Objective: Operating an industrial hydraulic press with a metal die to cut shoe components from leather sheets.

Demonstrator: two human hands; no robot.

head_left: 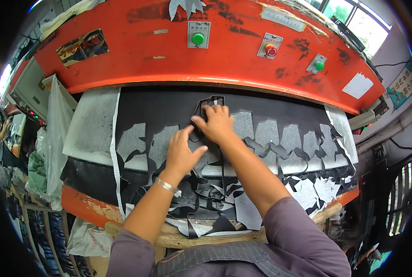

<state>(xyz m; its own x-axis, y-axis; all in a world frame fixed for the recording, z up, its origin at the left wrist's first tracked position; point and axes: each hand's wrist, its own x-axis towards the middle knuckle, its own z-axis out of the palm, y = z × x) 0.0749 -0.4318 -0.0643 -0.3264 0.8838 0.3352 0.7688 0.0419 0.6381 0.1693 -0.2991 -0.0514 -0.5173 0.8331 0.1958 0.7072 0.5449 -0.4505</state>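
A dark metal cutting die lies on a black sheet of leather-like material, near the middle of the press bed. My right hand reaches over the die, its fingers on the frame and its thumb out to the left; part of the die is hidden beneath it. Just left and nearer to me, my left hand hovers with thumb and fingers spread, holding nothing. Along the sheet's near side runs a row of cut-out gaps, through which a grey cutting board shows.
A red press beam spans the far side, with a green button and a red stop button. Black and white scraps pile up at the near edge, above a wooden bar. Plastic bags hang at the left.
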